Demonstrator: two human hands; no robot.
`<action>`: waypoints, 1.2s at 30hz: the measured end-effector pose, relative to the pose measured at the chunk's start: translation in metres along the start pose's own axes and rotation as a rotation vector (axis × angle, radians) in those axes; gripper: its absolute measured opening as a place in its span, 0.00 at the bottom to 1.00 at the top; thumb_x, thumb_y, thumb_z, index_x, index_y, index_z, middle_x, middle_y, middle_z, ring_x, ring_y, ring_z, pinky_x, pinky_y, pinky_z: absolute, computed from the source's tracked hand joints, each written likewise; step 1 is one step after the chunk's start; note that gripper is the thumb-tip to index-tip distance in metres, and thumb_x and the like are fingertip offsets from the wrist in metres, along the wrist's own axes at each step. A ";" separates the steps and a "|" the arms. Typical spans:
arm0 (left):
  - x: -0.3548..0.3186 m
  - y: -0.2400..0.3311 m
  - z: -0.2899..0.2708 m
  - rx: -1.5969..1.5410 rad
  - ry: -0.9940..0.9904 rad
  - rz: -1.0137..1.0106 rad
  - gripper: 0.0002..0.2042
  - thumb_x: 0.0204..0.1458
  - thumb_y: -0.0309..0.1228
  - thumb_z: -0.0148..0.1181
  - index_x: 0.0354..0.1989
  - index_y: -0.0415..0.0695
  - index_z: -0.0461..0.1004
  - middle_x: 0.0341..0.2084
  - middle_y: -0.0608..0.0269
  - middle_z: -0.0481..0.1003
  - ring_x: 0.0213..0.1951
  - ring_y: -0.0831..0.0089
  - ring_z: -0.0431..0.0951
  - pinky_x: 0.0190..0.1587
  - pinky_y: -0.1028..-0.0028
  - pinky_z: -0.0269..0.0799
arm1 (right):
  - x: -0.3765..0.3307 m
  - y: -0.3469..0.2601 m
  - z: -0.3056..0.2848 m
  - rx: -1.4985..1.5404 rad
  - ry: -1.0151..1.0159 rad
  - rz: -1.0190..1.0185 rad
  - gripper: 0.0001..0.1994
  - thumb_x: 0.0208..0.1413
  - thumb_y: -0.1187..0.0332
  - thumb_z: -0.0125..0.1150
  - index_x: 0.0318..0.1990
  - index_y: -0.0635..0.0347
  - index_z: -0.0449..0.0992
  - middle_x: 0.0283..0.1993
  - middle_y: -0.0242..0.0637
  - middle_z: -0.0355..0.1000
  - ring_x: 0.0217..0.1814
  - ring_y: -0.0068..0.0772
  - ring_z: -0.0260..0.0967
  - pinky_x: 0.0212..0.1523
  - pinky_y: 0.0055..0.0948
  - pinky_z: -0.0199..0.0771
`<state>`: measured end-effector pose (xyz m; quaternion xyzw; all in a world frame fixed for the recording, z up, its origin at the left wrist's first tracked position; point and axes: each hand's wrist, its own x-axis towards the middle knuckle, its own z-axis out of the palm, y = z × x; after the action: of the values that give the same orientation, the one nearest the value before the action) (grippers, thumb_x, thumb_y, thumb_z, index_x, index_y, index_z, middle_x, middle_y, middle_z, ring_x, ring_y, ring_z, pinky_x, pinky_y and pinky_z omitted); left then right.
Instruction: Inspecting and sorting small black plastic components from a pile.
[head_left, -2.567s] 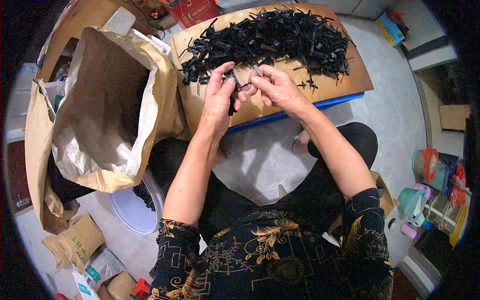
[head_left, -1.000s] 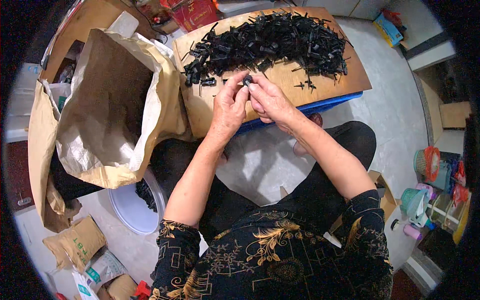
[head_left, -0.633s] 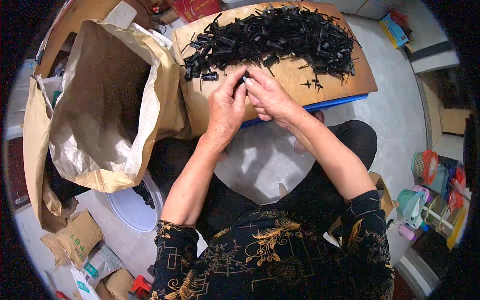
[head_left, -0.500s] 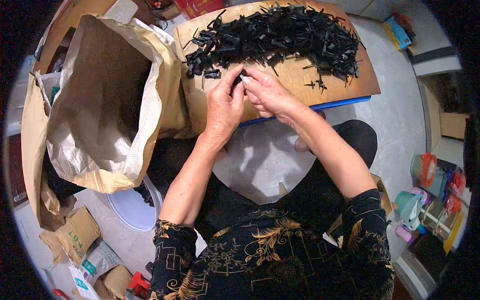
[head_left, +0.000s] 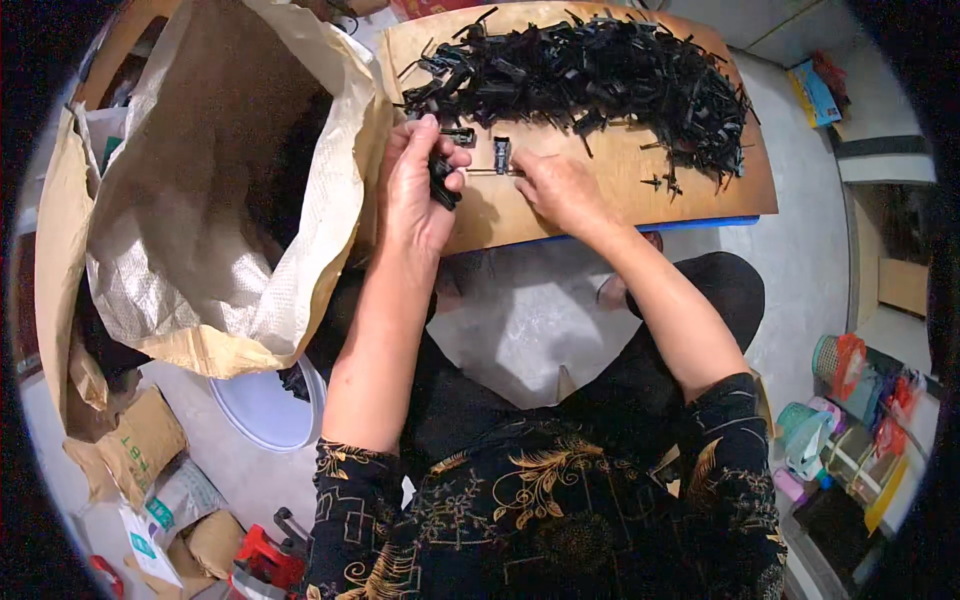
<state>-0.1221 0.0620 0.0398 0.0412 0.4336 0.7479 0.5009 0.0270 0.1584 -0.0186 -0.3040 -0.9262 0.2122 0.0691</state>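
Note:
On the wooden board (head_left: pixel 722 202) lies a heap of black plastic parts (head_left: pixel 580 75) with thin stems. My left hand (head_left: pixel 408 195), beside the open sack, has its fingers curled around black plastic parts (head_left: pixel 442 183); how many is unclear. Close to its fingertips another black part (head_left: pixel 460 137) rests on the board. My right hand (head_left: pixel 562 190) is closed at the thin stem of a black plastic part (head_left: pixel 502 157) that stands out from the heap on bare wood. Its fingertips are partly hidden from above.
A large open paper sack (head_left: pixel 345 180) with a pale woven lining stands left of the board. Below it are a white round tub (head_left: pixel 268 425) and brown packages (head_left: pixel 145 445). Baskets and bags (head_left: pixel 815 430) sit at the right. Small cross-shaped black bits (head_left: pixel 664 184) lie on the board.
My hands were together over a small black piece and are now apart. The left moved left with black parts in its fingers; the right moved right to a part on the board.

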 end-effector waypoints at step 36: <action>-0.041 -0.061 0.062 0.764 -0.329 0.055 0.20 0.48 0.30 0.59 0.47 0.41 0.59 0.25 0.64 0.66 0.14 0.82 0.65 0.13 0.82 0.58 | -0.086 0.016 -0.068 0.565 0.170 -0.049 0.06 0.55 0.71 0.49 0.36 0.65 0.68 0.28 0.43 0.68 0.29 0.30 0.65 0.31 0.30 0.65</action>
<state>-0.0271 0.0750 0.0514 0.3546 0.5929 0.5296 0.4922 0.1225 0.1428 0.0352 -0.2671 -0.8284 0.4335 0.2335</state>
